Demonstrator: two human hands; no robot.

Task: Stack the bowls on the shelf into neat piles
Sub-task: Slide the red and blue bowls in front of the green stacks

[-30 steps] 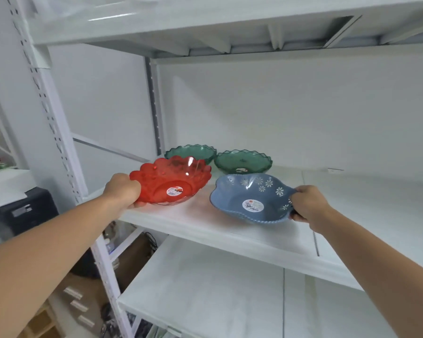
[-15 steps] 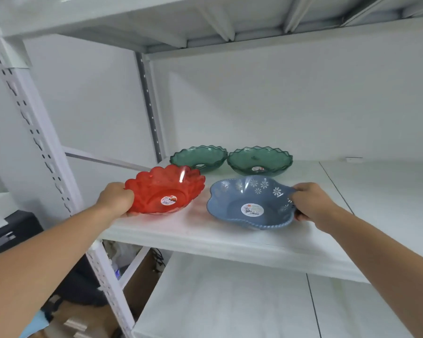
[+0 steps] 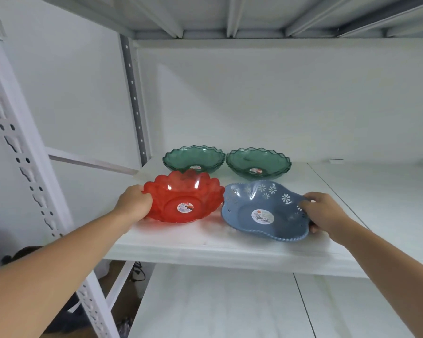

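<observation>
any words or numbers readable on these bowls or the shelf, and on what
None can be read.
Red bowl: round sticker, print too blurred.
Blue bowl: round sticker, print too small.
Right green bowl: sticker, unreadable.
Left green bowl: sticker mostly hidden.
Shelf: no text.

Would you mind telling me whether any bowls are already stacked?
No, the red bowl, blue bowl and two green bowls each sit separately on the shelf.

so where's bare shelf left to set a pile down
Open shelf lies right of the blue bowl and right green bowl. A front strip is bare. The left end is crowded: red bowl and left green bowl nearly touch.
</observation>
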